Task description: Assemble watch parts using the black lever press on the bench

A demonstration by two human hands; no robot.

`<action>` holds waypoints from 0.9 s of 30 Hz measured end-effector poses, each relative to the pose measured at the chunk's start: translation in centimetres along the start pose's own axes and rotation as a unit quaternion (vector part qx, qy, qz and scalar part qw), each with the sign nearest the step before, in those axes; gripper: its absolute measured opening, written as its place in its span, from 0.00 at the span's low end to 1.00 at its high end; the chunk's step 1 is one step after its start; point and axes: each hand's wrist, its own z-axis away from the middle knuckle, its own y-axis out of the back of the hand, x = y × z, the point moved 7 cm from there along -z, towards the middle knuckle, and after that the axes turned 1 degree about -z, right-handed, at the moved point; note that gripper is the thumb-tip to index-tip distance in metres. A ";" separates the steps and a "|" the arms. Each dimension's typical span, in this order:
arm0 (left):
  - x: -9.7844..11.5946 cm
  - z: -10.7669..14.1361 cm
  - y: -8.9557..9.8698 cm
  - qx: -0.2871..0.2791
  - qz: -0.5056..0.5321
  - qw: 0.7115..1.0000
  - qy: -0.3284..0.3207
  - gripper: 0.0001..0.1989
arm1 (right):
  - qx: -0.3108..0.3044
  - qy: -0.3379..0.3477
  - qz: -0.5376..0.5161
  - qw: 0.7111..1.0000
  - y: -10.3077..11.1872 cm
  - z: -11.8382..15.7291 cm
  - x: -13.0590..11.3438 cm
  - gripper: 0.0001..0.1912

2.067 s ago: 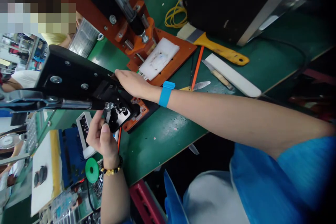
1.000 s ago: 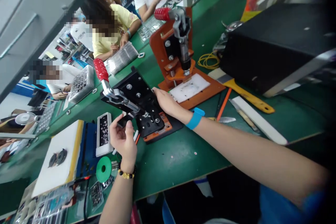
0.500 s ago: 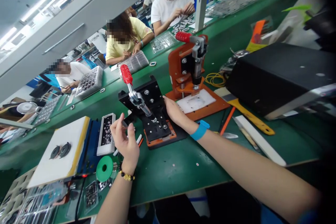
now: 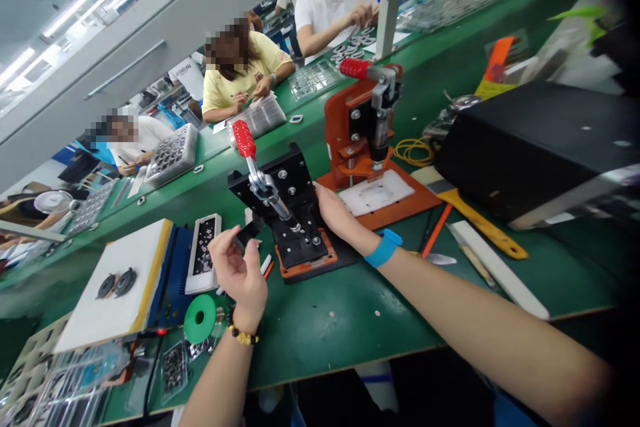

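Observation:
A black clamp fixture [image 4: 300, 247] with a red-handled toggle lever [image 4: 244, 140] and an orange base plate stands on the green bench. My left hand [image 4: 240, 270] is at its left side, thumb and fingers closed around a small black tab [image 4: 249, 232] that juts from the fixture. My right hand [image 4: 334, 212] rests against the fixture's right side; its fingertips are hidden behind the black plate. Just behind my right hand stands an orange clamp press [image 4: 363, 127] with a white pad [image 4: 377, 193] on its base.
Left are a white-topped block [image 4: 110, 280] with two dark rings, a parts tray [image 4: 204, 253] and a green spool [image 4: 200, 318]. Right lie a yellow-handled scraper [image 4: 485, 230], a white bar [image 4: 500, 270] and a black box [image 4: 545, 147]. Several people work across the bench.
My left fingers have closed onto the black tab, where before they were spread beside it. My right hand stays at the fixture. The view has shifted slightly.

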 end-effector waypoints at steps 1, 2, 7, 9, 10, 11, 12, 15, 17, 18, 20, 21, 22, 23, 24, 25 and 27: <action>0.1 0.1 -0.1 0.001 0.012 1.000 0.001 0.13 | 0.001 0.003 0.003 1.000 0.0 0.0 0.0 0.22; 0.1 0.3 -0.3 0.000 0.025 1.000 0.003 0.13 | 0.002 0.008 0.007 1.000 0.1 -0.1 0.1 0.21; 0.3 0.5 -1.5 -0.021 0.054 0.998 0.002 0.14 | -0.004 0.027 0.008 1.000 0.1 -0.2 0.1 0.20; 0.3 0.4 -1.8 -0.030 0.033 0.999 0.000 0.13 | -0.005 0.025 0.007 1.000 0.1 -0.1 0.1 0.21; 0.2 0.3 -1.9 -0.034 0.018 0.999 0.001 0.12 | -0.005 0.025 0.006 1.000 0.1 -0.1 0.1 0.21; 0.1 0.2 -1.9 -0.035 0.003 0.999 0.003 0.12 | -0.004 0.025 0.004 1.000 0.1 -0.1 0.1 0.22; 0.0 0.1 -1.9 -0.037 -0.009 0.999 0.007 0.12 | -0.004 0.026 0.001 1.000 0.0 -0.1 0.0 0.22; -0.6 0.1 -2.0 -0.051 -0.026 0.998 0.038 0.13 | -0.004 0.024 -0.001 1.000 0.0 -0.1 0.0 0.22; -0.9 0.3 -2.1 -0.069 -0.034 0.995 0.057 0.14 | -0.003 0.018 0.004 1.000 0.1 -0.1 0.1 0.22; -1.1 0.4 -2.2 -0.077 -0.039 0.994 0.065 0.14 | -0.001 0.016 0.006 1.000 0.1 -0.1 0.1 0.23; -1.3 0.5 -2.2 -0.090 -0.048 0.992 0.077 0.15 | 0.001 0.014 0.004 1.000 0.1 -0.1 0.2 0.22; -1.4 0.6 -2.2 -0.096 -0.048 0.991 0.083 0.16 | 0.001 0.014 0.001 1.000 0.1 -0.1 0.2 0.22; -1.6 0.7 -2.3 -0.105 -0.045 0.989 0.091 0.16 | 0.001 0.014 -0.001 1.000 0.1 -0.2 0.2 0.22; -1.7 0.7 -2.4 -0.115 -0.041 0.988 0.099 0.16 | 0.001 0.013 -0.001 1.000 0.1 -0.2 0.2 0.23; -1.8 0.7 -2.5 -0.126 -0.036 0.986 0.107 0.16 | 0.001 0.012 0.001 1.000 0.1 -0.2 0.2 0.23; -2.0 0.8 -2.7 -0.137 -0.032 0.984 0.114 0.16 | 0.001 0.011 0.004 1.000 0.1 -0.3 0.3 0.23; -2.1 0.8 -2.9 -0.152 -0.031 0.980 0.124 0.17 | 0.002 0.012 0.011 1.000 0.0 -0.3 0.3 0.23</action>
